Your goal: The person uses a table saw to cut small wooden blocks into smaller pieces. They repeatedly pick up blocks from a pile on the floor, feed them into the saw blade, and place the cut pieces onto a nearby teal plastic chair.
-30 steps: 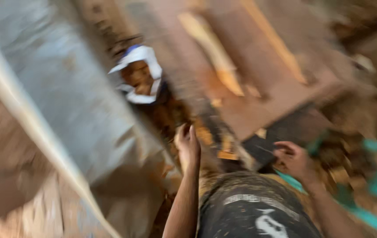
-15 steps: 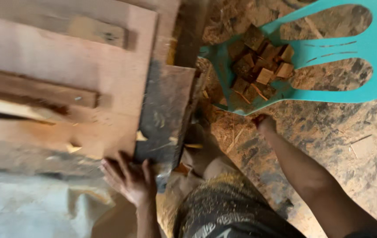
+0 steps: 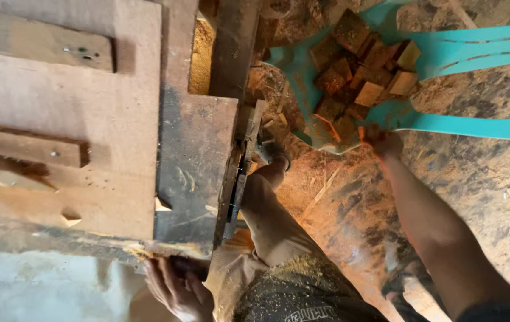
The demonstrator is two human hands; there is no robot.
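On the teal chair [image 3: 445, 122], right hand [image 3: 381, 142] fingers close around 1 small, light, stiff wood block [image 3: 368, 93]; left hand [image 3: 174, 286] rests spread on the table [image 3: 106, 179] edge.

Woodworking shop, rough/informal. Evidence: worn plywood bench top [image 3: 58, 101] w/ screwed-on battens; dark metal plate [image 3: 192, 161] set into it, dusted w/ sawdust; dirt floor [image 3: 350, 209] covered in sawdust + shavings; turquoise plastic chair [image 3: 445, 119] loaded w/ small cut wood blocks [image 3: 362, 71]; offcut chips on bench; sawdust on person's clothing.
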